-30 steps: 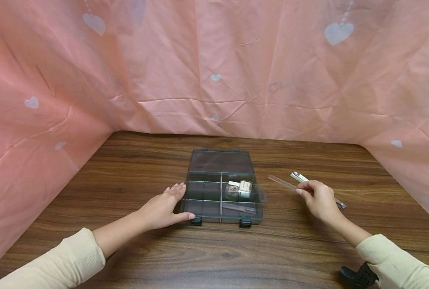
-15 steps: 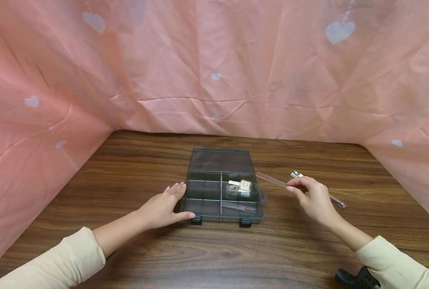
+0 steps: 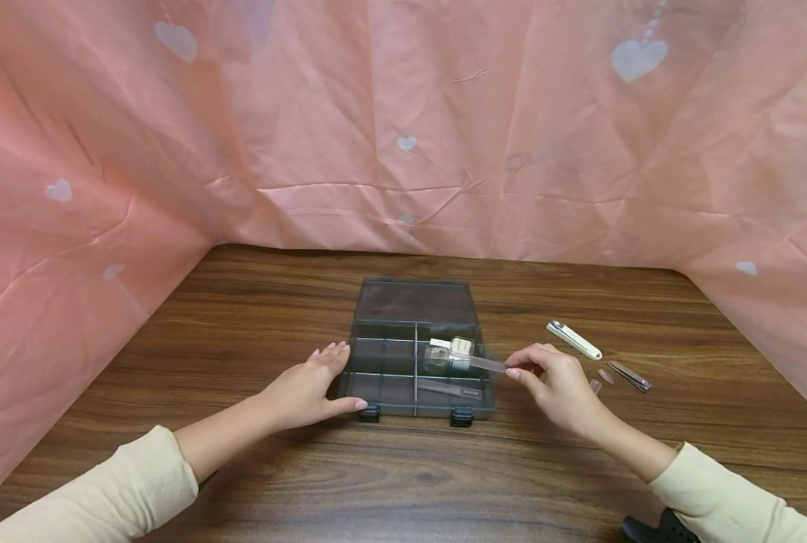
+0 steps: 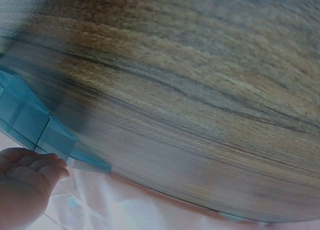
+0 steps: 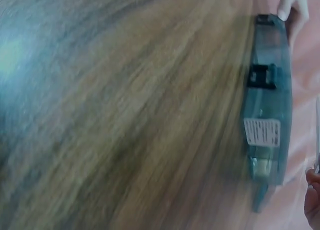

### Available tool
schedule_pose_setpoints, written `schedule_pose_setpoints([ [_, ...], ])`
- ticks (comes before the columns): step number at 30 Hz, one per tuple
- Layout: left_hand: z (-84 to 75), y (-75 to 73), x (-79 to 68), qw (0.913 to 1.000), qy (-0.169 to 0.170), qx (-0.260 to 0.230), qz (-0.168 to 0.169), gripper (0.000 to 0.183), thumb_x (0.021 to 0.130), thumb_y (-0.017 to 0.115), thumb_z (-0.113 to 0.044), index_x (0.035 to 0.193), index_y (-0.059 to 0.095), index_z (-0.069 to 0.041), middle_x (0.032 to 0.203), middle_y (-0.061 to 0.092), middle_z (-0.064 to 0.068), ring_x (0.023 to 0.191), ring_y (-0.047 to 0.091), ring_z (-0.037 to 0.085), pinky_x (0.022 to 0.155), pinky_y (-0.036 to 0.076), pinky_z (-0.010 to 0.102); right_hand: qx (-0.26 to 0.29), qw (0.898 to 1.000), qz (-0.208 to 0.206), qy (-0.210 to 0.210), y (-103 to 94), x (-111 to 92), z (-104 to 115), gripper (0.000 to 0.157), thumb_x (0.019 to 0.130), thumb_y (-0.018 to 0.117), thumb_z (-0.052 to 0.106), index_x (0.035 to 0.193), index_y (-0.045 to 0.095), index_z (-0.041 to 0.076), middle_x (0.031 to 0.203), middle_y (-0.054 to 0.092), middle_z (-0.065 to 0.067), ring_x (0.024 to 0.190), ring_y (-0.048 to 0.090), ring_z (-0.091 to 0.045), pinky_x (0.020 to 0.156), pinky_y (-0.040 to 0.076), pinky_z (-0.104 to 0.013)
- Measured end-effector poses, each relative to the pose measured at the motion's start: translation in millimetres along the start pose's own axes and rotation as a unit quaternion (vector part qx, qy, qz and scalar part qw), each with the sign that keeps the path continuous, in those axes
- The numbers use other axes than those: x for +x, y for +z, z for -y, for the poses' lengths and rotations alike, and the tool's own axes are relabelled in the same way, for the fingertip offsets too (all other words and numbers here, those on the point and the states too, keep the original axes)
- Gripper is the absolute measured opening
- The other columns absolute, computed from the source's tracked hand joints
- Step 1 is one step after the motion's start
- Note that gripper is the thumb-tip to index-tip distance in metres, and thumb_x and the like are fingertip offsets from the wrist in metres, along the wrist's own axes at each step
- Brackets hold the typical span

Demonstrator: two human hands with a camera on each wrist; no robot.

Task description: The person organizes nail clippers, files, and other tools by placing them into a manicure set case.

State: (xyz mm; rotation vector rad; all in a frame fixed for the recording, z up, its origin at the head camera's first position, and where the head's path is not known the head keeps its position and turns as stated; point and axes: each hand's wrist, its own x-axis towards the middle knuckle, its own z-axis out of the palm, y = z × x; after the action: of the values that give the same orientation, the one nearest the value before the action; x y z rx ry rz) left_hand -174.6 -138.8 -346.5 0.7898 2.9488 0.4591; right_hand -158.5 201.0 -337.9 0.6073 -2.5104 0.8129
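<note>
A dark see-through compartment box (image 3: 432, 412) lies on the table with its lid laid back. My left hand (image 3: 308, 388) rests on its left side, fingers straight and thumb at the front edge. My right hand (image 3: 556, 383) pinches one end of a thin translucent nail file (image 3: 488, 364). The file's far end reaches over the box's right wall, above the right compartments. Inside are a clear small jar (image 3: 437, 357), a cream-topped small container (image 3: 461, 350) and a flat grey labelled strip (image 3: 449, 389). In the right wrist view, my right hand (image 5: 313, 202) shows at the edge.
Right of my right hand lie a large nail clipper (image 3: 575, 339), a small nail clipper (image 3: 629, 375) and small clear pieces (image 3: 606, 375). Pink curtain (image 3: 403, 188) hangs around the wooden table (image 3: 268, 302). Latches (image 3: 461, 416) jut from the box's front.
My right hand has moved left with the nail file, from beside the clippers to the box's right wall. The small clipper and clear pieces are now uncovered. My left hand has stayed put.
</note>
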Motion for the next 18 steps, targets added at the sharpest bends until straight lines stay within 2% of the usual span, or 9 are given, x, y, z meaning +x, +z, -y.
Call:
schedule_pose_setpoints([
  [4, 0.3, -0.2, 0.4, 1.0000, 0.001, 0.003, 0.000, 0.087, 0.082, 0.062, -0.052, 0.137, 0.037, 0.010, 0.144, 0.035, 0.026, 0.135, 0.032, 0.038, 0.112, 0.028, 0.048, 0.016, 0.999, 0.025, -0.026, 8.9, 0.0, 5.8, 0.009, 0.075, 0.071, -0.002, 0.078, 0.068, 0.006, 0.074, 0.063, 0.003, 0.066, 0.046, 0.001, 0.054, 0.044, -0.019],
  [9, 0.3, -0.2, 0.4, 1.0000, -0.002, 0.004, 0.003, 0.088, 0.082, 0.062, -0.053, 0.137, 0.036, 0.010, 0.145, 0.034, 0.026, 0.136, 0.032, 0.038, 0.113, 0.027, 0.048, 0.029, 0.995, 0.034, -0.088, 19.8, 0.9, 10.1, 0.013, 0.071, 0.072, -0.005, 0.076, 0.066, 0.005, 0.074, 0.064, 0.003, 0.068, 0.049, -0.004, 0.055, 0.045, -0.018],
  [13, 0.0, -0.3, 0.2, 1.0000, -0.003, 0.003, 0.005, 0.088, 0.082, 0.062, -0.053, 0.138, 0.036, 0.010, 0.145, 0.033, 0.026, 0.136, 0.031, 0.038, 0.113, 0.027, 0.048, 0.018, 0.990, 0.042, -0.130, 23.0, 3.4, 12.7, 0.014, 0.071, 0.072, -0.007, 0.076, 0.064, 0.004, 0.074, 0.063, 0.001, 0.071, 0.051, -0.008, 0.057, 0.047, -0.018],
  [18, -0.2, 0.3, 0.0, 1.0000, -0.002, 0.005, 0.002, 0.087, 0.082, 0.062, -0.053, 0.138, 0.036, 0.009, 0.145, 0.034, 0.026, 0.136, 0.032, 0.038, 0.113, 0.027, 0.048, -0.016, 0.984, 0.085, -0.154, 22.5, 8.0, 15.8, 0.012, 0.072, 0.071, -0.005, 0.075, 0.064, 0.004, 0.073, 0.061, 0.001, 0.072, 0.050, -0.010, 0.061, 0.048, -0.022],
])
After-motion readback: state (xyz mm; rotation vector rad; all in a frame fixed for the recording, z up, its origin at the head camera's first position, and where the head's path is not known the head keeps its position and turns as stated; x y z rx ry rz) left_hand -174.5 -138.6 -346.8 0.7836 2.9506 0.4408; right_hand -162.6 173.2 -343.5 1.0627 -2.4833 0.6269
